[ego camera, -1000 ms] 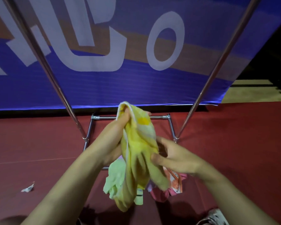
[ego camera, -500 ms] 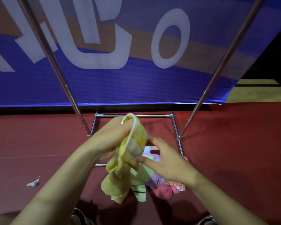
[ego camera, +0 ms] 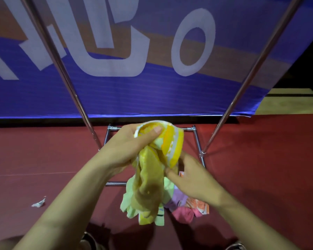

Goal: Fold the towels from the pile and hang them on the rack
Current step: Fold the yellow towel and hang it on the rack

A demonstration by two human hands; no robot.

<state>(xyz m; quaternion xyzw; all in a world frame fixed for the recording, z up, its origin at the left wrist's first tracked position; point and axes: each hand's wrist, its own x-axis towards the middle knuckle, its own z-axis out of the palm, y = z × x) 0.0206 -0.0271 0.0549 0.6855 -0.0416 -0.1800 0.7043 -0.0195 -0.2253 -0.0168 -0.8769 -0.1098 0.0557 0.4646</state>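
vs 0.5 s ago: yellow towel (ego camera: 152, 170) now bunched higher, top edge rolled over into a loop; it hangs longer below the hands.

Left hand (ego camera: 126, 147) clamped on the towel's top, thumb pressed across the white-trimmed edge. Towel is held in the air in front of the rack (ego camera: 197, 134) base, above the pile (ego camera: 186, 208). Look: yellow terry, orange and white bands near the top, pale green part below, crumpled, not folded.

Right hand (ego camera: 193, 179) has moved up slightly; its fingers pinch the towel at mid-height. Pile of pink, lilac and orange cloth lies on the red floor (ego camera: 260, 177) under it.
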